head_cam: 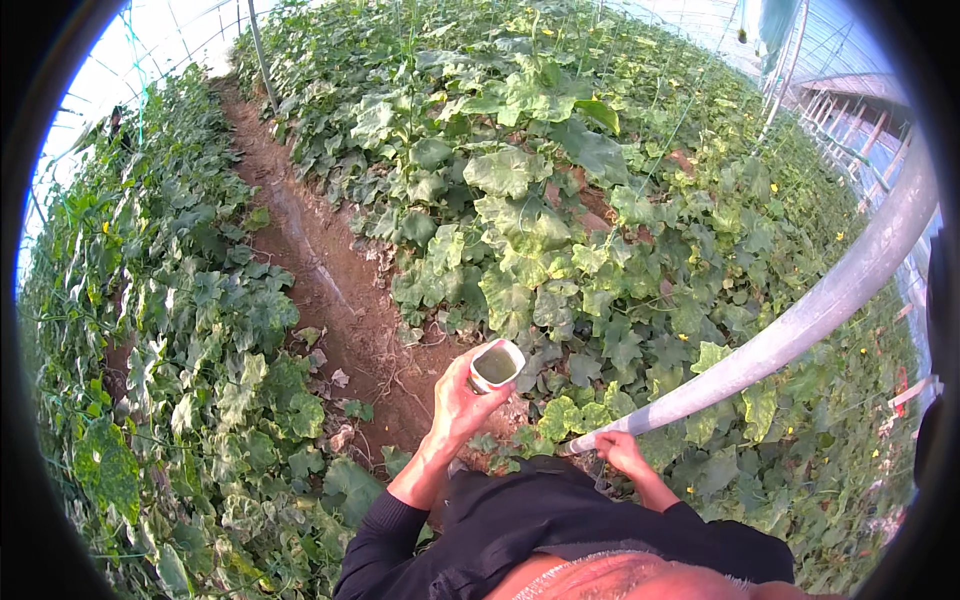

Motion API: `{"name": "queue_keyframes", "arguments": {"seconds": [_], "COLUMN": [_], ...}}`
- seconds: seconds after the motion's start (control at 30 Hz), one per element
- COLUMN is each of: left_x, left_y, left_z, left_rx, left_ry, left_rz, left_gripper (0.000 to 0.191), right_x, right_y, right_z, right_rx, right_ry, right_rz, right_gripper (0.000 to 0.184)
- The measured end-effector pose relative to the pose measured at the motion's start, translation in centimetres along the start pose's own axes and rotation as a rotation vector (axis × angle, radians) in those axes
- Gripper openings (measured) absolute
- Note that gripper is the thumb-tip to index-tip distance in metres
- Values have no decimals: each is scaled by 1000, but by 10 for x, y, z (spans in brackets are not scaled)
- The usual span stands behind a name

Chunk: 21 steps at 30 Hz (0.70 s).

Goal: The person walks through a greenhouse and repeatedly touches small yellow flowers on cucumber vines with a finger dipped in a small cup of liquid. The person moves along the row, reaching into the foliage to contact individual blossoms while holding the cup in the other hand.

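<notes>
My left hand [463,401] is wrapped around a small white-rimmed cup [497,364], held out over the soil path. Inside the cup is something dull greenish; whether it is liquid or powder is unclear. My right hand [622,452] is low beside the lower visible part of a pale metal pole [750,356], its fingers curled. Whether it touches the pole or has anything in it is hard to see. Broad-leaved vine plants [517,225] with yellow flowers grow just in front of me.
A bare soil path [315,255] leads away ahead, between dense vines on the left [187,337] and right. Green strings hang among the plants. A thin post [262,56] stands by the path. Clear film covers the greenhouse frame, with a slatted wall at far right.
</notes>
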<state>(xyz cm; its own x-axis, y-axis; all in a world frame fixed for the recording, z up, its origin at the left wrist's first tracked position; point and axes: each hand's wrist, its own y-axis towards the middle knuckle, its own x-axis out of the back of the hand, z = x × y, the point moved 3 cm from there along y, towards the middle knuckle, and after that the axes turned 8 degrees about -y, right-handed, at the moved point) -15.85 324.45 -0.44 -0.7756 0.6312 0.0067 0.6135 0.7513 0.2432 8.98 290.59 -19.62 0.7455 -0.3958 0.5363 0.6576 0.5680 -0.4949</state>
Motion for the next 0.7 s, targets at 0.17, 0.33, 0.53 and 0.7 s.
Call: {"name": "queue_keyframes", "arguments": {"seconds": [0.17,0.33,0.53,0.7], "left_x": [50,79,111,118], "left_y": [2,17,65,130], "left_z": [2,16,39,50], "left_rx": [9,121,143,38], "left_ry": [43,32,-35,-238], "left_rz": [-98,-212,-306,-288], "left_gripper": [64,65,62,60], "right_x": [22,98,186,227], "right_y": [133,193,254,278], "right_z": [378,594,606,574], "right_rx": [861,967,896,856], "right_ry": [-25,-406,-238,414], "right_rz": [-158,-549,-850,-665], "right_gripper": [65,87,91,70]}}
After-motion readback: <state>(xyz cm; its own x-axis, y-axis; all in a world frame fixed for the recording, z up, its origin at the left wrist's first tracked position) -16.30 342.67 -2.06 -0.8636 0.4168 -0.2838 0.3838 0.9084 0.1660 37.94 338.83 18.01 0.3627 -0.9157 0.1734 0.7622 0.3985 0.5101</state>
